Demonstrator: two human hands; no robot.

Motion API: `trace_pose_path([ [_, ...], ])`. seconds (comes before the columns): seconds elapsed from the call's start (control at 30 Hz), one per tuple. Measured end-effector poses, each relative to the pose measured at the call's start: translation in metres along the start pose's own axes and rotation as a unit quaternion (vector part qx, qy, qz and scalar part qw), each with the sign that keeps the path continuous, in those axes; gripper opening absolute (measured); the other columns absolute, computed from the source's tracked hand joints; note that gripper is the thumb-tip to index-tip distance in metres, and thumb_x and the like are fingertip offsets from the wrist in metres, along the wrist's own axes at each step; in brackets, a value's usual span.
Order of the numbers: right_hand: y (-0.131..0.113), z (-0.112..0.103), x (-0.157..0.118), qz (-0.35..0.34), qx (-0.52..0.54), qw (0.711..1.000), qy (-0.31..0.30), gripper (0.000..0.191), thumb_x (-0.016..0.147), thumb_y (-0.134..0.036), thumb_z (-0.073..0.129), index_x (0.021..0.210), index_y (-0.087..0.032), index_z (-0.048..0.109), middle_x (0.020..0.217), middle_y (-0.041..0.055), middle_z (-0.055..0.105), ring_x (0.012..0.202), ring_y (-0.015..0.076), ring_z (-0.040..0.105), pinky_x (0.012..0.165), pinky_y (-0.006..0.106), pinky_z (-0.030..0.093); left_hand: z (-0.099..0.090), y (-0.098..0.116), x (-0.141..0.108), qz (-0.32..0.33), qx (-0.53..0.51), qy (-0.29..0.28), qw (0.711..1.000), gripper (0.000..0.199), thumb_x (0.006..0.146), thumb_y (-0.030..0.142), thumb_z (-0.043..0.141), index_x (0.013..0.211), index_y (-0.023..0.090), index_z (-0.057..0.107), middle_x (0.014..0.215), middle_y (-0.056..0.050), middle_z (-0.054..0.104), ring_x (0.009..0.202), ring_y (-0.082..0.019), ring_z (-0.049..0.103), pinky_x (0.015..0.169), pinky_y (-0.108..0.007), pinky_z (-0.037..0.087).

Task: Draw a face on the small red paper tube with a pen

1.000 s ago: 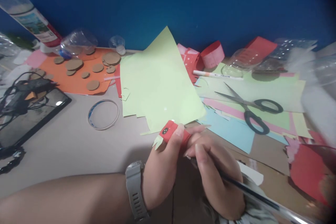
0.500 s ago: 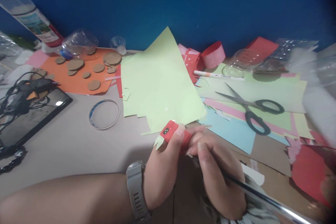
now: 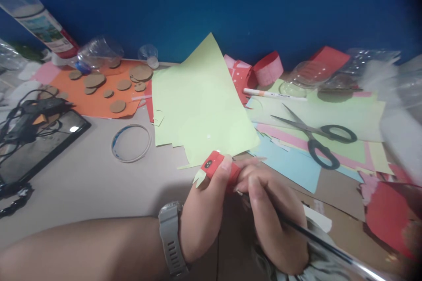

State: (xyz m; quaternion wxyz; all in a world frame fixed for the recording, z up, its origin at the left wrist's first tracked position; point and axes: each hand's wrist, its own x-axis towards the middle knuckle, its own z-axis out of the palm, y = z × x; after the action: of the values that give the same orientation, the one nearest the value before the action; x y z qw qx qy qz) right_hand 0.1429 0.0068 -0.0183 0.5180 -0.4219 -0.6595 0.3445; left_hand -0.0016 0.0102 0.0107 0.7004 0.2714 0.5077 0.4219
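Note:
A small red folded paper piece [image 3: 211, 163] sits in my left hand [image 3: 206, 210], thumb pressed on top. It carries a black round mark with pale dots, and a pale green jagged paper tab [image 3: 199, 178] sticks out at its left end. My right hand [image 3: 275, 210] is closed against the piece's right end. Through its grip runs a long slim rod, dark and silver [image 3: 332, 248], slanting to the lower right. A pale tip shows by the fingertips; the rod's kind is unclear. Just beyond both hands lies a light green paper sheet [image 3: 201, 109].
Black-handled scissors [image 3: 316, 134] lie open on coloured paper at right, near a white marker [image 3: 273, 94]. A tape ring [image 3: 131, 143], cardboard discs [image 3: 94, 80] on orange paper, a phone-like device [image 3: 46, 145] with cables and a bottle [image 3: 46, 26] are left. A blue partition [image 3: 211, 4] stands behind.
Almost nothing differs. The right fingers shift very slightly at the red paper's right end; the left hand and the paper piece stay put.

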Motion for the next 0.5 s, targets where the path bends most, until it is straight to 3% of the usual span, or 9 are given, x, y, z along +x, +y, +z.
trace_pose_path([
  [0.13, -0.0055, -0.0018, 0.0054, -0.025, -0.016, 0.998, -0.047, 0.032, 0.125, -0.023, 0.062, 0.095, -0.029, 0.07, 0.077, -0.0002, 0.072, 0.066, 0.0211, 0.071, 0.064, 0.035, 0.059, 0.001, 0.0008, 0.0007, 0.0, -0.023, -0.028, 0.999, 0.045, 0.123, 0.051, 0.055, 0.111, 0.028, 0.091, 0.133, -0.008, 0.094, 0.145, -0.039, 0.078, 0.143, -0.055, 0.048],
  [0.33, 0.0, 0.0012, -0.0007, -0.005, -0.002, 1.0, 0.005, 0.032, 0.128, -0.019, 0.058, 0.098, -0.029, 0.064, 0.077, -0.0037, 0.068, 0.063, 0.0168, 0.066, 0.061, 0.03, 0.054, 0.0017, -0.003, 0.0031, 0.01, -0.036, -0.014, 0.999, 0.04, 0.12, 0.054, 0.063, 0.105, 0.029, 0.09, 0.132, -0.009, 0.094, 0.144, -0.041, 0.078, 0.14, -0.058, 0.051],
  [0.5, -0.003, -0.0027, 0.0018, -0.004, -0.014, 0.999, -0.048, 0.031, 0.123, -0.019, 0.064, 0.094, -0.028, 0.07, 0.08, -0.0018, 0.071, 0.069, 0.0187, 0.068, 0.069, 0.033, 0.056, 0.003, -0.0016, 0.0016, -0.002, -0.039, -0.033, 0.999, 0.045, 0.12, 0.052, 0.058, 0.107, 0.029, 0.094, 0.13, -0.009, 0.094, 0.144, -0.041, 0.077, 0.143, -0.056, 0.046],
])
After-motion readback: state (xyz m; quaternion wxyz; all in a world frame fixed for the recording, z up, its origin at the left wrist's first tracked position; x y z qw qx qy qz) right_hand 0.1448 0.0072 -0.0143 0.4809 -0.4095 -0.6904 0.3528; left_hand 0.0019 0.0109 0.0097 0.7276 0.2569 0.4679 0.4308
